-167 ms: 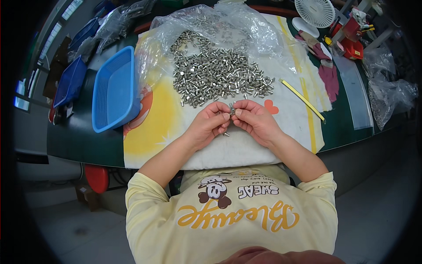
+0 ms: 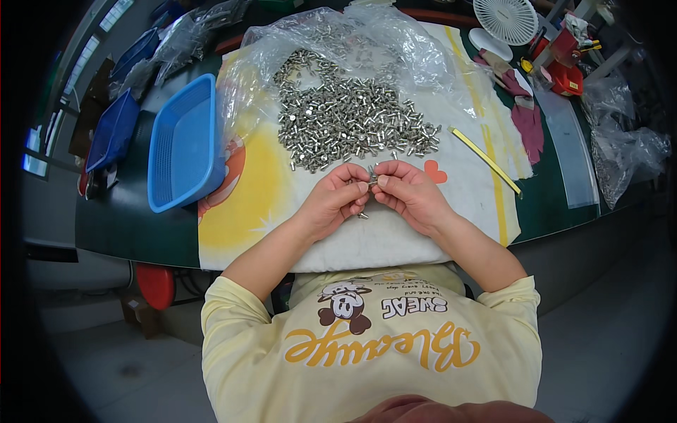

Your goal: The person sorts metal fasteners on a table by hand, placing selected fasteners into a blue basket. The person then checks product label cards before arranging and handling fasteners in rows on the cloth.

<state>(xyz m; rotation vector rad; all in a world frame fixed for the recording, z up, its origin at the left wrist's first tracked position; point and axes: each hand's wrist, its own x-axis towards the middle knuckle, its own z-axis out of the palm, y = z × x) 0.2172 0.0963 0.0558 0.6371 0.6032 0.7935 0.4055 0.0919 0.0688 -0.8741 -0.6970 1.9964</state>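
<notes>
My left hand (image 2: 333,198) and my right hand (image 2: 412,195) meet fingertip to fingertip just in front of the pile. Both are closed, pinching a small silvery metal screw (image 2: 373,181) between thumbs and forefingers. Fingers cover most of it, so its exact form is hard to make out. Another small screw (image 2: 362,216) shows just below the curled fingers of the left hand; whether they hold it I cannot tell. Beyond the hands spreads a heap of similar short, flat-headed metal screws (image 2: 345,127) on a white and yellow cloth (image 2: 296,254).
Clear plastic sheeting (image 2: 423,63) lies over the far part of the heap. To the left stands a blue basket (image 2: 156,169). A yellow strip (image 2: 486,162) lies on the cloth's right side, with pink gloves (image 2: 525,123) and a white fan (image 2: 505,20) past it.
Both hands stay in the same place. The small screw between the fingertips seems to have turned slightly.
</notes>
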